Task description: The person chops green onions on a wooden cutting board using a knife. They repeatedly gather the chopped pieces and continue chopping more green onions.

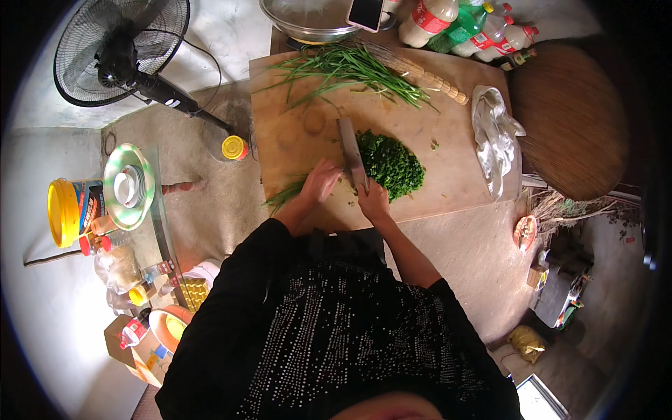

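Observation:
My right hand (374, 200) grips the handle of a cleaver (350, 147), whose broad metal blade points away from me over a wooden board (446, 178). Against the blade's right side lies a heap of finely chopped greens (392, 167). My left hand (321, 181), slightly blurred, is just left of the blade with its fingers toward it. Long green stalks, like chives (287, 195), extend left from beneath that hand; whether the fingers hold them is hidden. A loose bunch of similar uncut stalks (349, 71) is spread across the far part of the board.
A straw whisk (438, 84) lies beside the uncut bunch, and a white cloth (493, 136) at the board's right edge. Behind are filled plastic bottles (430, 21), a lidded pan (310, 18) and a phone (365, 13). A pedestal fan (118, 63) stands left, near a glass table (163, 231).

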`<state>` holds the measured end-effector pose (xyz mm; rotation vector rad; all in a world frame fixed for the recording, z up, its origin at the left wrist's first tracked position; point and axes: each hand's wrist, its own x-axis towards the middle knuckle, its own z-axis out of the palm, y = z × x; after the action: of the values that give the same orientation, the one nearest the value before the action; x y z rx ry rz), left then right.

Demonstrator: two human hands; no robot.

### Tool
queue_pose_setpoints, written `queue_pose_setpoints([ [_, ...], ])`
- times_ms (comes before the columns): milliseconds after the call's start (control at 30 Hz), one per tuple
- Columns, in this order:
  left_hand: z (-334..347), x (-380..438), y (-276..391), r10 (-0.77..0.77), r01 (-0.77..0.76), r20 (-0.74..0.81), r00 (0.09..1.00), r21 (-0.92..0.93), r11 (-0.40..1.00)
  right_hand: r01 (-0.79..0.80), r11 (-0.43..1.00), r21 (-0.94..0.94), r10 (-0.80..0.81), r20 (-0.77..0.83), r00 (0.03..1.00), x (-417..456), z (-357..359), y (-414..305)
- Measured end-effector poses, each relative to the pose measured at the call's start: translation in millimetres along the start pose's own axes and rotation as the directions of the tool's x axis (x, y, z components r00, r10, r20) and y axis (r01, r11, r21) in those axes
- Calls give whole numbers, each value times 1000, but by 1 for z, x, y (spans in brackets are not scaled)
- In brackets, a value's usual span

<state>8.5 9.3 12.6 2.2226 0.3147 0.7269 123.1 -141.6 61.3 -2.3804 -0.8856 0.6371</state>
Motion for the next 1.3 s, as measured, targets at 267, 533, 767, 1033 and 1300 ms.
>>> queue_pose_setpoints([
  [267, 0, 3, -2, 2, -2, 76, 997, 0, 1000, 88, 996, 34, -87, -16, 996, -9, -8, 7],
  [533, 0, 2, -3, -17, 19, 83, 996, -18, 1000, 92, 995, -22, -91, 54, 994, -7, -11, 10],
  [767, -1, 3, 0, -30, 32, 71, 997, -26, 999, 55, 997, -53, -51, 64, 997, -7, -2, 19],
  [1033, -11, -15, 0, -46, 46, -2, 999, 14, 999, 13, 993, -118, -4, 78, 997, -12, -8, 5],
  [1300, -7, -13, -3, -77, 77, 31, 996, 9, 997, -52, 994, -100, 58, 60, 997, 3, 4, -5],
])
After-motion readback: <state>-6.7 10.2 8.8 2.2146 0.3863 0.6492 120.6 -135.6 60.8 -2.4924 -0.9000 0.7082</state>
